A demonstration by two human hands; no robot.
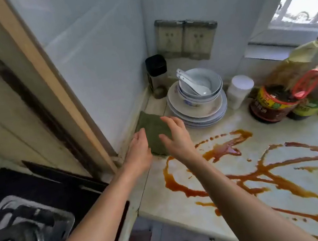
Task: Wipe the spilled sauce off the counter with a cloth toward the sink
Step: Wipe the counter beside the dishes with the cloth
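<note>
Both forearms reach to the green cloth (154,130), lying in the desk (280,128) corner between left hand (138,152) and right hand (177,138), fingers (167,120) relaxed, spread, gripping nothing yet; spilled sauce (223,148) lies rightward.

Printed labels on sauce jar (270,104) and bottle (308,108), lettering too blurred to read

matt green cloth (154,133), glossy marbled counter (281,134)
</note>
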